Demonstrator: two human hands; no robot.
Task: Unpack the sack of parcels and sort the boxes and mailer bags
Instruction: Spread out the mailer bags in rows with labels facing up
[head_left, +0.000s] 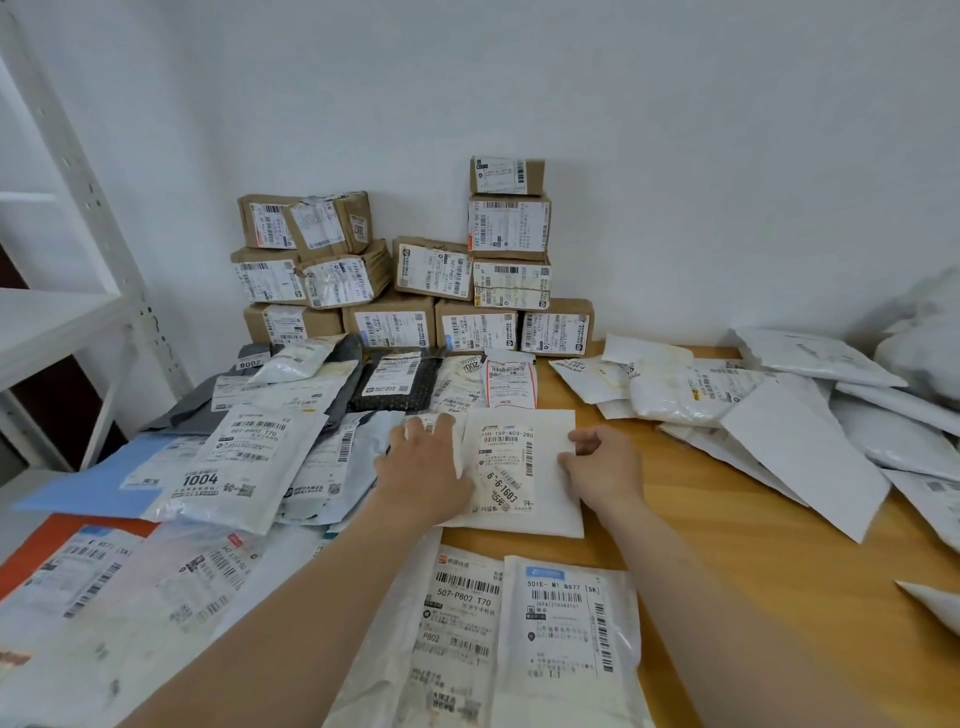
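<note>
Boxes (415, 270) stacked behind, mailers (249, 452) crowding white mailer (519, 467)

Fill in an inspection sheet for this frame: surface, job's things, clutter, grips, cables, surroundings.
Surface: wooden table, bare wood showing only right of centre; parcels cover the rest.
Job's things: cardboard boxes stacked against the wall; labelled mailer bags spread label-up at left; white mailer pile loosely heaped at right; white mailer bag in the middle, label up.
Clutter: nothing seen.
Grips: left grip rests flat on the white mailer bag's left edge; right grip pinches its right edge.
Cables: nothing seen.
Surroundings: white metal shelving at left; white wall behind; white bundle at far right, possibly the sack, partly out of frame.
</note>
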